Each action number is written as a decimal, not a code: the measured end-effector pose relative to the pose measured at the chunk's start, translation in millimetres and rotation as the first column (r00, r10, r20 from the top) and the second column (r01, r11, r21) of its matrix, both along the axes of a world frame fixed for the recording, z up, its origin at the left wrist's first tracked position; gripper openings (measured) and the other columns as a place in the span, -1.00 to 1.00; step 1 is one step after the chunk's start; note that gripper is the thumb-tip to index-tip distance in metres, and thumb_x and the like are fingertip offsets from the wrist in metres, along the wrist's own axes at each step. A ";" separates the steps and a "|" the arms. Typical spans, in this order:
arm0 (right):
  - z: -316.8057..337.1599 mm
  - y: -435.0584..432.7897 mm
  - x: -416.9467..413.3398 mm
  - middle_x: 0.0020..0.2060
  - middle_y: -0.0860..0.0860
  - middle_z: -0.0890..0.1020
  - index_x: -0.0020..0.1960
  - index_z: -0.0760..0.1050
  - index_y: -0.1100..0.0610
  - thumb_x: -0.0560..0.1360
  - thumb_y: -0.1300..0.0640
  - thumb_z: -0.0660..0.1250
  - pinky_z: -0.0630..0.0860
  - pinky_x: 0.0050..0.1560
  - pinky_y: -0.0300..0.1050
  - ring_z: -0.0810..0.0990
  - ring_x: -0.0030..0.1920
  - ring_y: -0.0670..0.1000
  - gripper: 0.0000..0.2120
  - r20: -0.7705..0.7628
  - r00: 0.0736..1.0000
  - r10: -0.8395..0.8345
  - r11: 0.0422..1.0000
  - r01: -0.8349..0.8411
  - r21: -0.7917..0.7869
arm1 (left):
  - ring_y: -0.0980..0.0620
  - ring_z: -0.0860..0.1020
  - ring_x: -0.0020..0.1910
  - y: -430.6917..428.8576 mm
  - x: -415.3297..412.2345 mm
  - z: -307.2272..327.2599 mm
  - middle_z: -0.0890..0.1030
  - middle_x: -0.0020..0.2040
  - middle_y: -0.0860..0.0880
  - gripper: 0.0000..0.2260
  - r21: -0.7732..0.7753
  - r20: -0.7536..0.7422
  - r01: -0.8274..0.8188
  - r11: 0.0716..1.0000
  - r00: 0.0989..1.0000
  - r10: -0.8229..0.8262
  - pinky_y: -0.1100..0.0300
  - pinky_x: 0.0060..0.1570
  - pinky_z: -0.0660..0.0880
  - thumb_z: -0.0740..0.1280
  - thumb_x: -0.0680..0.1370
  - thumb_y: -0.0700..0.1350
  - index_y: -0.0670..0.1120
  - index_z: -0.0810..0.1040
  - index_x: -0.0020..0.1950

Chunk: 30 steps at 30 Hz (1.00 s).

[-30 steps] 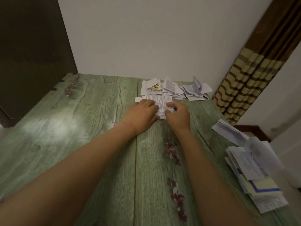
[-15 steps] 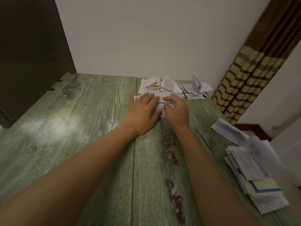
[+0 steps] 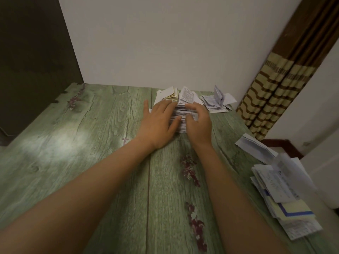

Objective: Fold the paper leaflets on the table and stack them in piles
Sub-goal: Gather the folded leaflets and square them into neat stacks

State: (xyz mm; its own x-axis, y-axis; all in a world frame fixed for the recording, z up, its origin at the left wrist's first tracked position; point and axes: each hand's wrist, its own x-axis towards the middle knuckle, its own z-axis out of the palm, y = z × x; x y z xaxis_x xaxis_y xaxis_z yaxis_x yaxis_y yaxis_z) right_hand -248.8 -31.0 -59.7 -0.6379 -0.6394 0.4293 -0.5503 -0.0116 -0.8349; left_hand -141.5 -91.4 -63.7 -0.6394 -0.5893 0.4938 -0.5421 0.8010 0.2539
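Paper leaflet (image 3: 181, 127) | left hand (image 3: 158, 122) flat atop | right hand (image 3: 199, 124) pinching

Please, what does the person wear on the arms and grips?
Nothing that shows. The left forearm and right forearm are bare, with no sleeves, watch or bracelet. The left grip and right grip show no glove and no ring.
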 end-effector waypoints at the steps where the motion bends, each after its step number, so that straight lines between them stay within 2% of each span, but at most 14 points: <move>1: -0.1 1.0 0.2 0.16 0.09 0.53 0.11 0.54 0.24 0.45 0.42 0.17 0.22 0.19 -0.39 0.41 0.26 0.01 -0.69 0.005 1.000 -0.012 1.000 0.012 -0.009 | -0.05 0.25 0.44 0.6 -0.2 1.6 0.35 0.43 -0.08 -0.34 -0.006 -0.001 0.005 1.000 1.000 -0.005 -0.19 0.43 -0.18 -0.17 0.50 0.21 -0.10 0.30 0.44; 4: 1.4 3.6 3.0 0.15 0.09 0.53 0.09 0.54 0.23 0.43 0.43 0.17 0.22 0.13 -0.48 0.42 0.23 -0.01 -0.69 0.002 0.998 -0.064 0.997 0.064 -0.049 | -0.03 0.19 0.47 0.1 0.7 6.7 0.30 0.46 -0.06 -0.39 0.002 0.011 -0.020 1.000 1.000 0.020 -0.18 0.44 -0.20 -0.15 0.54 0.21 -0.08 0.24 0.48; 7: 3.0 5.0 6.2 0.12 0.08 0.54 0.07 0.54 0.22 0.42 0.44 0.17 0.19 0.04 -0.65 0.44 0.19 -0.03 -0.68 0.005 0.995 -0.098 0.991 0.098 -0.087 | -0.02 0.15 0.49 -1.0 4.2 10.0 0.25 0.49 -0.06 -0.48 0.019 0.013 -0.039 0.999 0.999 0.039 -0.14 0.44 -0.24 -0.03 0.61 0.15 -0.08 0.19 0.50; 11: 4.6 8.0 9.2 0.09 0.07 0.55 0.06 0.54 0.21 0.41 0.44 0.17 0.22 0.08 -0.56 0.45 0.18 -0.02 -0.68 -0.035 0.991 -0.131 0.987 0.127 -0.102 | -0.03 0.13 0.50 6.3 10.4 15.6 0.23 0.50 -0.06 -0.41 0.018 0.000 -0.031 0.999 1.000 0.031 -0.11 0.43 -0.24 -0.09 0.55 0.19 -0.08 0.20 0.49; 13: 11.2 9.1 12.1 0.08 0.08 0.55 0.06 0.53 0.21 0.40 0.46 0.17 0.27 0.15 -0.43 0.46 0.18 0.00 -0.66 -0.054 0.991 -0.125 0.987 0.118 -0.113 | -0.03 0.12 0.50 12.4 13.9 21.0 0.22 0.50 -0.07 -0.35 0.000 -0.001 -0.008 1.000 1.000 0.008 -0.11 0.43 -0.24 -0.16 0.52 0.24 -0.09 0.21 0.49; 15: 22.7 12.6 19.6 0.06 0.06 0.57 0.06 0.53 0.19 0.39 0.46 0.16 0.35 0.17 -0.32 0.48 0.16 0.00 -0.65 -0.012 0.995 -0.101 0.986 0.099 -0.133 | -0.02 0.11 0.51 23.2 18.8 28.4 0.22 0.50 -0.07 -0.31 -0.016 -0.001 0.024 1.000 1.000 -0.024 -0.10 0.43 -0.23 -0.21 0.49 0.24 -0.09 0.23 0.48; 18: 48.7 27.1 35.8 -0.03 -0.04 0.56 0.05 0.52 0.16 0.43 0.44 0.15 0.41 0.03 -0.42 0.50 0.02 -0.11 -0.68 0.101 0.995 -0.019 0.993 0.030 -0.114 | 0.00 0.09 0.51 41.4 21.6 40.9 0.20 0.51 -0.05 -0.38 0.010 0.015 0.068 0.998 0.998 -0.068 -0.09 0.45 -0.21 -0.16 0.52 0.19 -0.08 0.22 0.48; 20: 69.3 43.4 42.4 -0.07 -0.07 0.55 0.04 0.51 0.13 0.45 0.41 0.17 0.41 -0.05 -0.48 0.50 -0.05 -0.16 -0.71 0.081 0.996 0.043 0.996 -0.037 -0.077 | -0.03 0.15 0.49 54.3 16.0 47.7 0.26 0.48 -0.07 -0.47 0.077 -0.001 0.104 0.992 0.995 -0.104 -0.13 0.47 -0.11 -0.05 0.54 0.08 -0.09 0.26 0.46; 22: 90.4 71.2 41.1 -0.06 -0.06 0.55 0.08 0.52 0.16 0.47 0.38 0.21 0.41 -0.03 -0.49 0.51 -0.01 -0.14 -0.73 0.013 0.996 0.085 0.994 -0.084 -0.063 | -0.10 0.34 0.37 73.9 5.4 53.3 0.43 0.36 -0.12 -0.57 0.147 -0.103 0.140 0.979 0.987 -0.125 -0.18 0.37 0.18 0.05 0.55 -0.02 -0.12 0.38 0.37; 23: 101.2 91.5 35.2 -0.05 -0.06 0.56 0.10 0.53 0.17 0.48 0.37 0.22 0.41 -0.01 -0.47 0.52 0.00 -0.13 -0.74 -0.027 0.997 0.070 0.995 -0.072 -0.071 | -0.12 0.39 0.32 88.1 -1.9 57.4 0.47 0.31 -0.13 -0.62 0.187 -0.157 0.141 0.972 0.981 -0.113 -0.14 0.31 0.27 0.09 0.57 -0.05 -0.13 0.39 0.35; 25: 117.4 134.5 15.0 -0.08 -0.05 0.58 0.08 0.54 0.14 0.48 0.36 0.23 0.45 -0.02 -0.44 0.53 -0.05 -0.13 -0.75 -0.088 0.996 -0.011 0.995 0.001 -0.103 | -0.09 0.36 0.35 117.7 -13.8 62.8 0.42 0.36 -0.12 -0.63 0.308 -0.180 0.124 0.943 0.981 -0.070 -0.01 0.33 0.28 0.13 0.61 -0.10 -0.12 0.32 0.41; 27: 123.0 177.4 -14.1 -0.11 -0.01 0.60 0.04 0.55 0.11 0.49 0.34 0.25 0.50 -0.03 -0.35 0.54 -0.09 -0.10 -0.78 -0.108 0.982 -0.155 0.983 0.143 -0.114 | -0.06 0.34 0.35 144.1 -22.1 64.1 0.37 0.39 -0.10 -0.62 0.459 -0.136 0.104 0.882 0.990 -0.046 0.06 0.32 0.30 0.12 0.63 -0.10 -0.12 0.29 0.44; 28: 119.5 196.4 -32.1 -0.10 0.04 0.61 0.02 0.55 0.12 0.49 0.32 0.25 0.51 -0.02 -0.25 0.54 -0.09 -0.06 -0.81 -0.103 0.963 -0.248 0.967 0.240 -0.086 | -0.06 0.38 0.31 156.6 -26.1 65.0 0.38 0.37 -0.11 -0.63 0.544 -0.134 0.104 0.832 0.990 -0.036 0.07 0.27 0.35 0.12 0.63 -0.09 -0.12 0.30 0.43; 30: 105.5 228.5 -62.3 -0.08 0.11 0.59 0.05 0.54 0.19 0.50 0.26 0.28 0.46 -0.02 -0.12 0.52 -0.06 0.01 -0.86 -0.089 0.917 -0.388 0.911 0.397 0.110 | -0.02 0.48 0.11 182.6 -34.2 66.0 0.45 0.27 -0.11 -0.66 0.717 -0.157 0.104 0.689 0.987 0.014 0.15 0.04 0.43 0.13 0.63 -0.07 -0.15 0.35 0.38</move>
State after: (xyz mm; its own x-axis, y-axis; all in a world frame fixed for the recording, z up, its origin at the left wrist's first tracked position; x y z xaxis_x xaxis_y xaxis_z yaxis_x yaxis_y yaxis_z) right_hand -311.1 197.5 45.8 -0.8222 -0.3933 0.4115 -0.5413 0.3166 -0.7789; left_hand -175.7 91.2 2.3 -0.6345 -0.7728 0.0135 -0.4216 0.3606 0.8320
